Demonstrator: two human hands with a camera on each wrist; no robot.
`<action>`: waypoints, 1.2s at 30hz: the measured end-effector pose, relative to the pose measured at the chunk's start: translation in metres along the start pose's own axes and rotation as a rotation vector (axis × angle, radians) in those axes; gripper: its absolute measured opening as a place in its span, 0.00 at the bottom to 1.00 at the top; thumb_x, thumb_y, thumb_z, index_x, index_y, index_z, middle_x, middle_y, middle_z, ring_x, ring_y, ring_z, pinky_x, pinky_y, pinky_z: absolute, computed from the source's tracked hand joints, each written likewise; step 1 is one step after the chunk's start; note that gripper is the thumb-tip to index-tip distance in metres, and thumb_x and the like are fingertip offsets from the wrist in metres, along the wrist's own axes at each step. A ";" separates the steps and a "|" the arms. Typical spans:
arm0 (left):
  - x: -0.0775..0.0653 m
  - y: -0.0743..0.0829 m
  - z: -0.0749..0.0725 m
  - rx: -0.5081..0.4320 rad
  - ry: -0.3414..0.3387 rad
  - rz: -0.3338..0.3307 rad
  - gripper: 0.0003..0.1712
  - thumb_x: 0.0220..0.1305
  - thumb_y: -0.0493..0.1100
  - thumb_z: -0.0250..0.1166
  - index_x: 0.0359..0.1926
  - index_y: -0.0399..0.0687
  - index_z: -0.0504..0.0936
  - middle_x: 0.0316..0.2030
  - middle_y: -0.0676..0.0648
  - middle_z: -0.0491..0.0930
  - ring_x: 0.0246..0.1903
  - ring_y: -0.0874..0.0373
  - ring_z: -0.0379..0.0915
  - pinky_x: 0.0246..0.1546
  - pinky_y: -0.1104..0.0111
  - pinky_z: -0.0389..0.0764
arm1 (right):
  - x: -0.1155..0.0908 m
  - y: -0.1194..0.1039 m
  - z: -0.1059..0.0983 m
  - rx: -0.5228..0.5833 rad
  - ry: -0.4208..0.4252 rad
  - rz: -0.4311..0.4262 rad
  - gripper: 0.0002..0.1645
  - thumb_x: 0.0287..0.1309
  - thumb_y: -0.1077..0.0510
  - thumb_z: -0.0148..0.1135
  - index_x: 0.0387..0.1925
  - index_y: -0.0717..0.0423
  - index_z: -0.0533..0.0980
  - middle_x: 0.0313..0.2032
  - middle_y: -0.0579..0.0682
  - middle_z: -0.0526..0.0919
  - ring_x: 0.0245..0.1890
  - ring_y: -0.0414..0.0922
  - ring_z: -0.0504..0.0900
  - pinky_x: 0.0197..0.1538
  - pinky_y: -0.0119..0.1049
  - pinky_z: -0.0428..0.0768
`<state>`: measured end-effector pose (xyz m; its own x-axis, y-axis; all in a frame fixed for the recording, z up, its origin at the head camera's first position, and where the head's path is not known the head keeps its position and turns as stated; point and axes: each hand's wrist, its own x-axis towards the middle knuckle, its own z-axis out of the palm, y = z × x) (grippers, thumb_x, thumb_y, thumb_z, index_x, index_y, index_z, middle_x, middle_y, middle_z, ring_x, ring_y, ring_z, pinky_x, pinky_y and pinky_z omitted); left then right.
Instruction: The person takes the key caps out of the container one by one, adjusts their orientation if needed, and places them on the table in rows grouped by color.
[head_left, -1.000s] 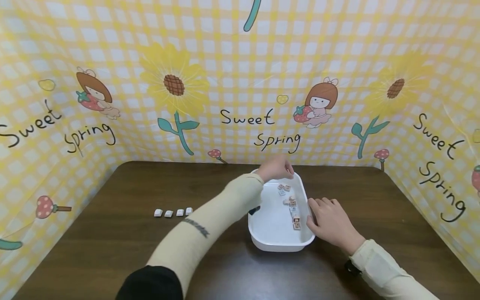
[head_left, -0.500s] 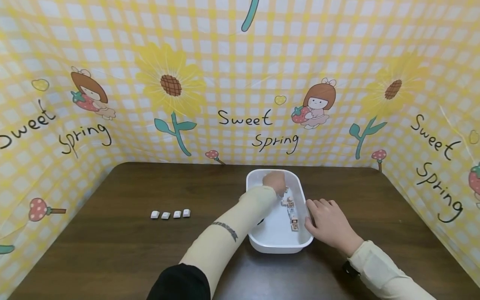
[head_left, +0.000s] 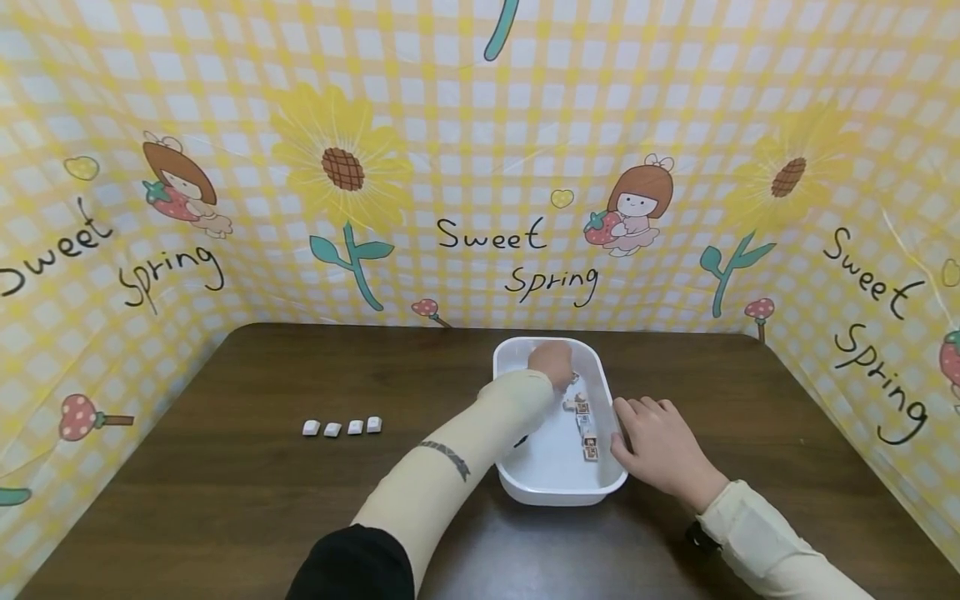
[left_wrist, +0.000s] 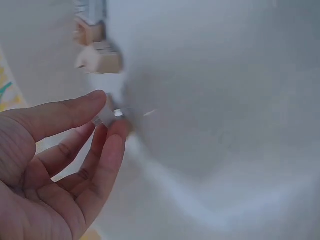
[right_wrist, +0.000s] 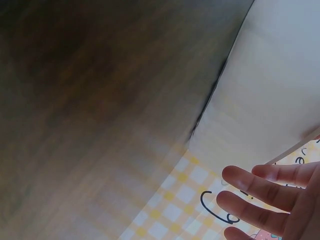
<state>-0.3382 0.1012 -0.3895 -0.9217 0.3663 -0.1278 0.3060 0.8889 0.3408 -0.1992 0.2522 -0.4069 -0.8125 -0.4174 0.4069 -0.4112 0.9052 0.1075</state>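
My left hand (head_left: pixel 551 365) reaches down into the far end of a white plastic bin (head_left: pixel 561 497). In the left wrist view, its thumb and fingertips pinch a small pale keycap (left_wrist: pixel 106 116) close to the bin's floor. Just beyond it lie a cream keycap (left_wrist: pixel 106 59) and other keycaps, partly cut off by the frame. More printed keycaps (head_left: pixel 583 422) form an uneven line along the bin's right side. My right hand (head_left: pixel 663 446) rests at the bin's right rim with loosely extended fingers, holding nothing; the right wrist view shows the fingers (right_wrist: pixel 260 187) spread beside the bin's outer wall.
Several white keycaps (head_left: pixel 342 427) stand in a spaced row on the dark wooden table (head_left: pixel 225 500), left of the bin. A yellow checked cloth (head_left: pixel 480 125) with printed flowers and lettering encloses the table's back and sides. My left forearm crosses over the bin's left rim.
My left hand has dropped from above the bin's far rim to the floor inside it, and has barely moved in the last half second. My right hand stays at the rim.
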 end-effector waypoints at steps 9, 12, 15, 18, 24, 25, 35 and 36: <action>-0.042 0.016 -0.052 -0.087 -0.039 0.097 0.09 0.52 0.31 0.66 0.37 0.41 0.81 0.33 0.47 0.82 0.25 0.59 0.73 0.24 0.74 0.75 | 0.001 0.000 0.001 0.001 0.010 0.000 0.12 0.49 0.53 0.57 0.33 0.57 0.72 0.24 0.48 0.78 0.26 0.45 0.73 0.36 0.43 0.73; -0.057 0.014 -0.068 -0.135 -0.044 0.172 0.10 0.51 0.31 0.67 0.37 0.40 0.83 0.34 0.47 0.82 0.27 0.59 0.76 0.27 0.75 0.76 | 0.001 0.000 0.001 0.004 0.009 -0.003 0.13 0.49 0.53 0.57 0.34 0.57 0.72 0.25 0.48 0.79 0.26 0.45 0.74 0.36 0.43 0.73; -0.074 0.009 -0.082 -0.154 -0.050 0.231 0.12 0.51 0.33 0.68 0.39 0.42 0.83 0.35 0.48 0.80 0.31 0.59 0.75 0.29 0.75 0.76 | 0.002 -0.001 0.000 0.005 0.000 -0.001 0.14 0.49 0.53 0.57 0.35 0.58 0.73 0.26 0.49 0.80 0.27 0.45 0.74 0.36 0.44 0.73; -0.090 0.000 -0.092 -0.181 -0.051 0.277 0.11 0.51 0.34 0.68 0.38 0.44 0.84 0.36 0.48 0.79 0.35 0.59 0.74 0.32 0.75 0.75 | 0.002 -0.002 -0.001 0.006 -0.008 0.004 0.15 0.49 0.53 0.58 0.36 0.58 0.73 0.27 0.50 0.81 0.28 0.45 0.74 0.37 0.44 0.73; -0.117 -0.026 -0.097 -0.399 -0.102 0.283 0.10 0.54 0.33 0.68 0.39 0.45 0.84 0.40 0.48 0.82 0.38 0.59 0.79 0.38 0.73 0.80 | 0.000 -0.001 0.000 0.005 -0.014 0.010 0.15 0.49 0.53 0.57 0.37 0.58 0.73 0.27 0.49 0.81 0.28 0.45 0.74 0.37 0.44 0.73; -0.121 -0.031 -0.097 -0.445 -0.111 0.277 0.10 0.54 0.33 0.67 0.39 0.45 0.84 0.41 0.48 0.81 0.39 0.58 0.80 0.39 0.72 0.81 | 0.000 -0.001 0.000 0.005 -0.014 0.011 0.14 0.49 0.53 0.56 0.36 0.58 0.73 0.27 0.49 0.81 0.28 0.45 0.74 0.37 0.44 0.73; -0.148 -0.069 -0.080 -0.680 -0.075 0.337 0.15 0.55 0.36 0.68 0.45 0.44 0.82 0.44 0.47 0.81 0.39 0.60 0.79 0.41 0.70 0.80 | 0.001 -0.002 -0.003 0.014 -0.031 0.019 0.14 0.50 0.53 0.57 0.36 0.58 0.73 0.27 0.49 0.81 0.28 0.45 0.74 0.37 0.45 0.73; -0.150 -0.071 -0.079 -0.683 -0.074 0.342 0.15 0.55 0.37 0.68 0.46 0.45 0.82 0.44 0.47 0.81 0.38 0.61 0.78 0.41 0.71 0.80 | 0.001 -0.002 -0.003 0.015 -0.033 0.020 0.14 0.50 0.53 0.57 0.37 0.58 0.73 0.28 0.50 0.81 0.28 0.45 0.74 0.37 0.45 0.73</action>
<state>-0.2408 -0.0389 -0.3211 -0.7763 0.6294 0.0346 0.3338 0.3639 0.8696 -0.1978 0.2503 -0.4041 -0.8338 -0.4014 0.3790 -0.4004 0.9123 0.0854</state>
